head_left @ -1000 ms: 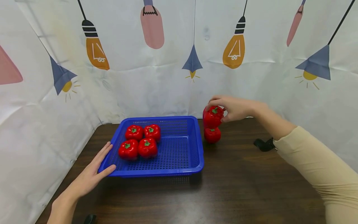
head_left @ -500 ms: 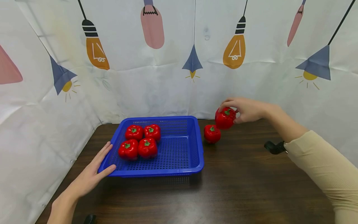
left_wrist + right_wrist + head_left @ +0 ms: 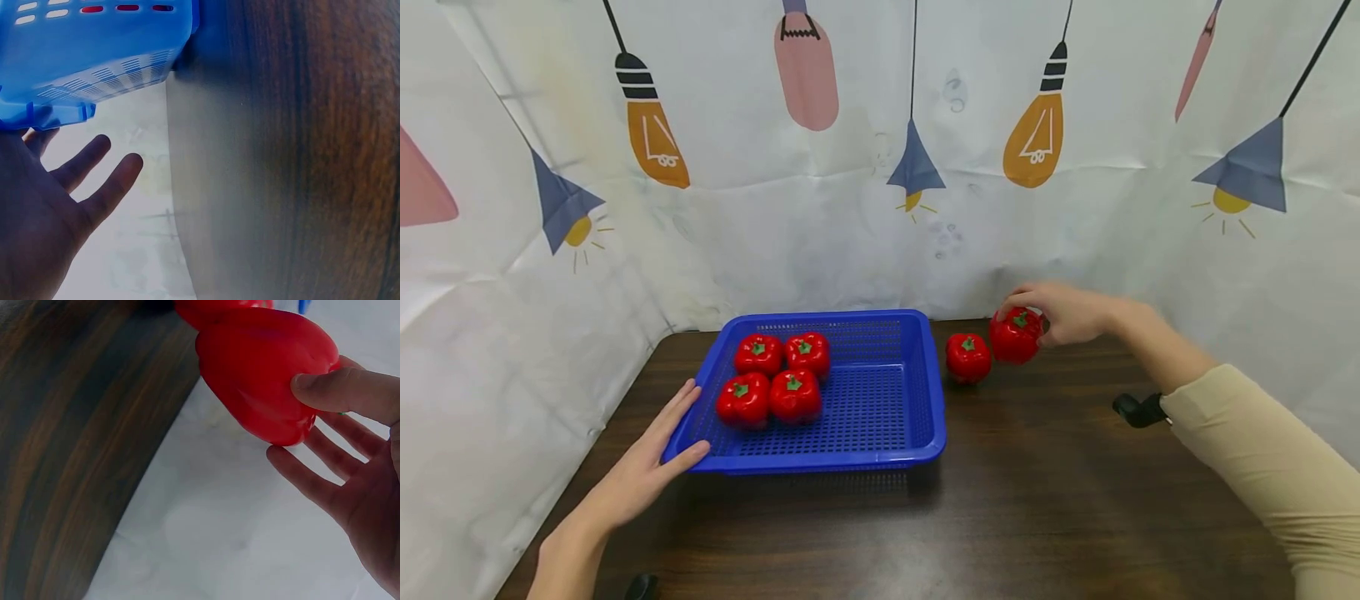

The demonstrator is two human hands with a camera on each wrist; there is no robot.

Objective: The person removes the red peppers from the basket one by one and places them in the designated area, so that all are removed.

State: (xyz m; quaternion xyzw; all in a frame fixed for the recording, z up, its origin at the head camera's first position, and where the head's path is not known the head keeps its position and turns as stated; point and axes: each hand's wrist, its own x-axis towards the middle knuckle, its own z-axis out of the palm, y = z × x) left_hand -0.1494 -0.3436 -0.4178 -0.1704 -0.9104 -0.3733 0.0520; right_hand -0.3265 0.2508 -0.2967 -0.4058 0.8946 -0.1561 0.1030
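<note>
My right hand [image 3: 1069, 313] grips a red bell pepper [image 3: 1015, 337] between thumb and fingers, right of the basket. In the right wrist view the thumb [image 3: 337, 390] presses the side of this pepper [image 3: 262, 369]. Whether its base touches the table, I cannot tell. Just to its left another red bell pepper [image 3: 967, 358] stands on the table. My left hand [image 3: 636, 479] rests at the left side of a blue plastic basket [image 3: 880, 460], fingers straight and spread. Several red bell peppers [image 3: 795, 396] with green stems are grouped in the basket's left half.
The dark wooden table [image 3: 1037, 500] extends in front and to the right. A white curtain [image 3: 820, 242] printed with lamps and bulbs hangs directly behind the table's far edge and along the left. A black device part [image 3: 1138, 410] sticks out at the right cuff.
My right hand has carried its bell pepper rightward and down, from above the standing pepper to beside it. My left hand and the basket have stayed in place.
</note>
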